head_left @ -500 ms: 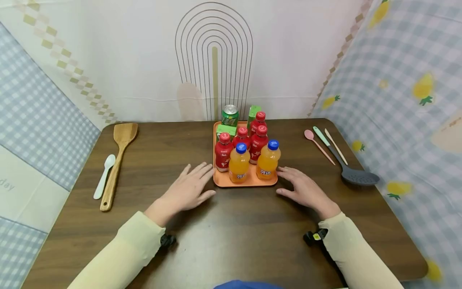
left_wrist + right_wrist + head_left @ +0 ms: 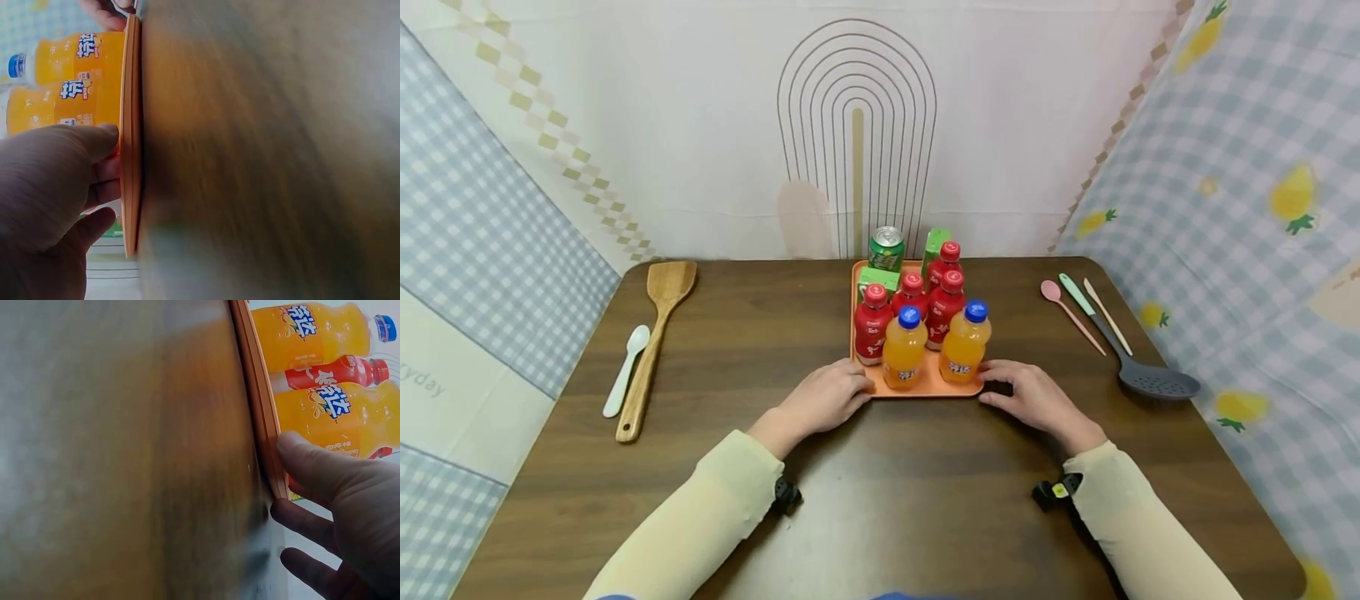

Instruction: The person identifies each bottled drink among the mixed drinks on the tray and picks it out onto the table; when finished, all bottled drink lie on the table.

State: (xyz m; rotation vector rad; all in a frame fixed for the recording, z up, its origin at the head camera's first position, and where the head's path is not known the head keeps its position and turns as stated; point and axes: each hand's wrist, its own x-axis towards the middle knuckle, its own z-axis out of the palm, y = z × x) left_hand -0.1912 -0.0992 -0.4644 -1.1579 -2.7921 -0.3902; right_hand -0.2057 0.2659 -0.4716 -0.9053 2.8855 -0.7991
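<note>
My worktop (image 2: 880, 500): brown, wood-grained
Left: wooden spatula (image 2: 650, 358), white spoon (image 2: 625, 373)
Middle: orange tray (image 2: 931, 381)
Right: pink spoon (image 2: 1051, 290), grey skimmer (image 2: 1159, 382), pale stick (image 2: 1108, 317)

Head view: the camera is looking forward and down from above the person's side of the surface (image 2: 910, 508), taking in the whole tray (image 2: 931, 382) and the patterned cloth (image 2: 700, 125) beyond. Left wrist view: the camera is facing the tray's front edge from close by, low over the surface, its picture lying sideways. Right wrist view: the camera is facing the same edge, equally near, its picture lying sideways the opposite way. Both wrist views are sharing that edge and two orange bottles (image 2: 966, 346), which the head view is showing from above.
</note>
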